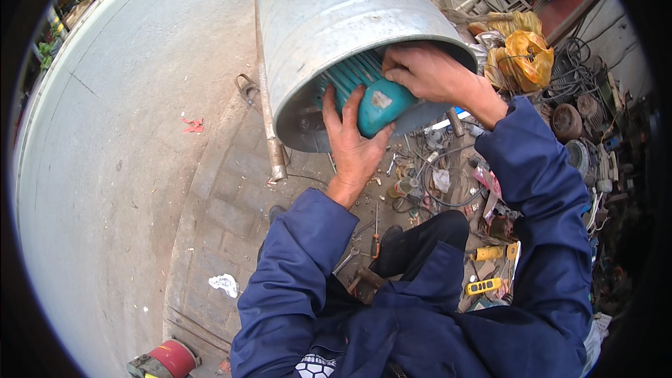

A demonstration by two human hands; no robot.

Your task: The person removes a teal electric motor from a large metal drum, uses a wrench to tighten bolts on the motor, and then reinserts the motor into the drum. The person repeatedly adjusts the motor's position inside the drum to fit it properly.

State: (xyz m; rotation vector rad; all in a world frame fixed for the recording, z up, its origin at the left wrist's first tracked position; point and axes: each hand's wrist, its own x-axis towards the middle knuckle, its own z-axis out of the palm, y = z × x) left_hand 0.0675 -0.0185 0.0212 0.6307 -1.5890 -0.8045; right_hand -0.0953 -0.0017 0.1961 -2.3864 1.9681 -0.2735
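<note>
A teal electric motor (387,105) with cooling fins and a rounded end cover sits in the mouth of a large grey metal cylinder (343,10). My left hand (353,150) grips the motor from its near left side, fingers spread over the fins and the thumb at the cover's lower edge. From the right, my right hand (437,77) reaches into the opening above the cover. Its fingers are curled in a pinch at the motor's upper side; what they hold is too small or hidden to make out. The motor's far end is out of sight inside the cylinder.
A metal pipe (269,119) runs along the cylinder's left side. On the ground lie a screwdriver (376,238), a yellow push-button control (484,285) and several tools and cables. Yellow plastic bags (525,59) are heaped at the right. A red-ended motor (171,358) stands lower left.
</note>
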